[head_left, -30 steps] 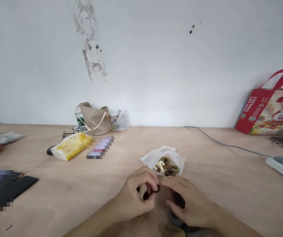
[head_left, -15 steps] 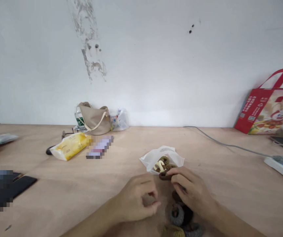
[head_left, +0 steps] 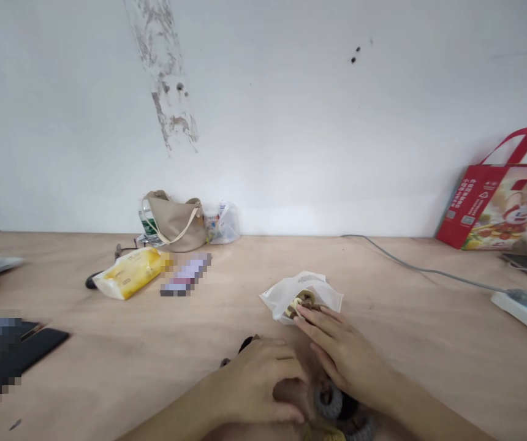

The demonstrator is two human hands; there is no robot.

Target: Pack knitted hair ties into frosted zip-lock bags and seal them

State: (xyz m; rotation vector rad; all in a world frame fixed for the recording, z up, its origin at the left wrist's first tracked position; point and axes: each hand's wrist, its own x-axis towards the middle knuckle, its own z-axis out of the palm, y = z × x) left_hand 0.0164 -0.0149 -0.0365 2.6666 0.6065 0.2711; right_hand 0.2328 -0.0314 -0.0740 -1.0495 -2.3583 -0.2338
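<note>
Beside black item [head_left: 245,344], partly hidden: best to lift left hand [head_left: 263,373] straight up, avoiding dragging it. Curled loosely at left fingers, thumb well apart, without visible hold. At mouth of white bag [head_left: 295,282]: better to pinch single loop from brown and cream loops [head_left: 307,296], without tugging bag. Near grey loop [head_left: 335,404] on surface [head_left: 190,343], with right hand [head_left: 344,349]: stretched nearly straight, slightly spread, seemingly touching bagged loops, without visible grip.
</note>
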